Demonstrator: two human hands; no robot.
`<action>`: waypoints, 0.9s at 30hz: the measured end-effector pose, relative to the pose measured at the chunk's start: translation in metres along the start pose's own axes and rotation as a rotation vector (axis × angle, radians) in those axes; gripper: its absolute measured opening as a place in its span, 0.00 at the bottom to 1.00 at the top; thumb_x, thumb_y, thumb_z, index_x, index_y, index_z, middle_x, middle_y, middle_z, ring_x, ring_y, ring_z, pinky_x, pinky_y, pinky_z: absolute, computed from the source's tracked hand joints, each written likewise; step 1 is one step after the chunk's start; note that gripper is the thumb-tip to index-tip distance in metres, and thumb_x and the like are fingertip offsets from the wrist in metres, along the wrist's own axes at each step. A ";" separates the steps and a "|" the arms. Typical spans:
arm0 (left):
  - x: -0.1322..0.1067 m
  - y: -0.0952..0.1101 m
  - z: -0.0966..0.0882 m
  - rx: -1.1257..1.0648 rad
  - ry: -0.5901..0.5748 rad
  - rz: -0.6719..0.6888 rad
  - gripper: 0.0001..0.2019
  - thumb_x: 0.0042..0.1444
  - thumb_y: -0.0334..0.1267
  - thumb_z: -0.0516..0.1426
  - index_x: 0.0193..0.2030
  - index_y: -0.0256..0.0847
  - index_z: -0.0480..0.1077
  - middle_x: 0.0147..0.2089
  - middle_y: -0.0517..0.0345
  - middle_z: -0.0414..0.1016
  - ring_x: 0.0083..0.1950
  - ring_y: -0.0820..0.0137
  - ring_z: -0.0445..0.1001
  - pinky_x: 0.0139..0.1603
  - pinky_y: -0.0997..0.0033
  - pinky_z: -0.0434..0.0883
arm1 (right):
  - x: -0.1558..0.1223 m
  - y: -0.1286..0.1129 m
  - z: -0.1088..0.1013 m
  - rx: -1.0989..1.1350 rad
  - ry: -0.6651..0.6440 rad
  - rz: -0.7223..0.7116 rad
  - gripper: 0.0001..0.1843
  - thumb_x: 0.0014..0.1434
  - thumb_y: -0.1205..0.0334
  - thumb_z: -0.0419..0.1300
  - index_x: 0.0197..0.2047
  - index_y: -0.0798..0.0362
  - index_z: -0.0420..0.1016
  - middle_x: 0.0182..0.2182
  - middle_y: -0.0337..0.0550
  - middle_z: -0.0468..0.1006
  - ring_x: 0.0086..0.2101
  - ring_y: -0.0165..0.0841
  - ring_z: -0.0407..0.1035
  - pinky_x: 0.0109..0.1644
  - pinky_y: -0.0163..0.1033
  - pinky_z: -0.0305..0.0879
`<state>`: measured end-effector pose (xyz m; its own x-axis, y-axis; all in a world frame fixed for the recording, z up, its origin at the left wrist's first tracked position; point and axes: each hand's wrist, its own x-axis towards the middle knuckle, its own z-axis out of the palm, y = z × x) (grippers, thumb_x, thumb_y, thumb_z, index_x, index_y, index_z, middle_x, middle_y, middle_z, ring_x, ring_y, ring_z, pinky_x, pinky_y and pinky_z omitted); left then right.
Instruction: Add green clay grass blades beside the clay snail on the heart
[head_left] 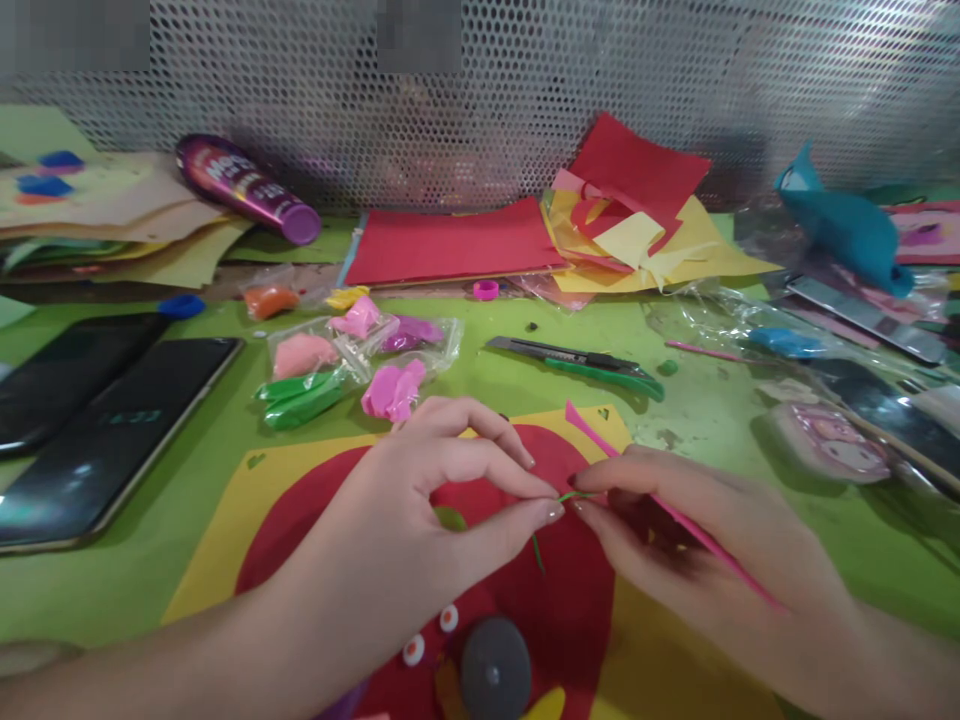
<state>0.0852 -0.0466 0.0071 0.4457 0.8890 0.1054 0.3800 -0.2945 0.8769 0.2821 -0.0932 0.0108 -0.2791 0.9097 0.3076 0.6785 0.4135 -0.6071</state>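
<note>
My left hand (442, 500) pinches a thin green clay strand (576, 495) between thumb and forefinger, just above a red paper shape (315, 510) glued on a yellow sheet (217, 545). My right hand (697, 530) meets it fingertip to fingertip, gripping the other end of the strand, with a pink modelling tool (600, 435) lying across its fingers. On the red shape sit a small green clay piece (450, 518), two white eyes (431, 635) and a grey disc (495, 670).
Bags of pink, green, orange and purple clay (337, 365) lie behind the sheet. A green box cutter (581, 362) lies to the right, two dark phones (112, 420) to the left. Coloured paper stacks (457, 240), a purple tube (247, 188) and a blue toy (844, 225) line the mesh wall.
</note>
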 end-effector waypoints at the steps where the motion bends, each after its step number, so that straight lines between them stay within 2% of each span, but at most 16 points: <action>1: 0.000 0.000 0.000 0.000 -0.003 -0.002 0.04 0.50 0.41 0.62 0.27 0.58 0.76 0.38 0.72 0.71 0.39 0.78 0.72 0.43 0.76 0.68 | 0.001 0.000 0.000 -0.001 0.003 -0.003 0.07 0.57 0.71 0.58 0.35 0.49 0.72 0.25 0.27 0.75 0.21 0.17 0.65 0.25 0.21 0.59; 13: 0.000 0.001 0.000 -0.023 -0.020 -0.065 0.04 0.50 0.42 0.61 0.27 0.58 0.75 0.38 0.71 0.71 0.40 0.76 0.71 0.46 0.73 0.67 | 0.000 0.002 0.000 0.003 0.006 -0.024 0.10 0.56 0.73 0.58 0.37 0.47 0.71 0.27 0.26 0.75 0.23 0.17 0.67 0.28 0.20 0.61; 19: 0.001 -0.004 0.002 0.003 -0.009 -0.067 0.02 0.50 0.44 0.61 0.28 0.58 0.76 0.41 0.70 0.71 0.42 0.74 0.71 0.49 0.71 0.66 | -0.001 0.002 0.000 0.032 -0.012 -0.035 0.08 0.58 0.71 0.57 0.37 0.47 0.71 0.26 0.27 0.72 0.21 0.18 0.63 0.21 0.24 0.57; 23: -0.001 -0.009 0.000 0.006 -0.008 -0.020 0.05 0.53 0.41 0.58 0.33 0.57 0.76 0.43 0.69 0.71 0.46 0.73 0.70 0.49 0.72 0.66 | -0.001 0.006 -0.005 0.030 -0.089 -0.045 0.07 0.59 0.70 0.57 0.37 0.48 0.71 0.25 0.30 0.72 0.20 0.20 0.63 0.21 0.27 0.56; 27: -0.005 -0.012 -0.008 0.082 -0.056 0.095 0.10 0.56 0.34 0.53 0.37 0.53 0.74 0.45 0.66 0.70 0.49 0.73 0.69 0.50 0.72 0.66 | 0.004 0.014 -0.012 0.021 -0.290 -0.142 0.08 0.61 0.71 0.56 0.40 0.49 0.71 0.28 0.33 0.73 0.24 0.23 0.66 0.25 0.29 0.58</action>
<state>0.0714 -0.0447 -0.0003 0.5264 0.8355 0.1577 0.3982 -0.4062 0.8225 0.2985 -0.0843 0.0121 -0.5540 0.8148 0.1708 0.6054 0.5352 -0.5892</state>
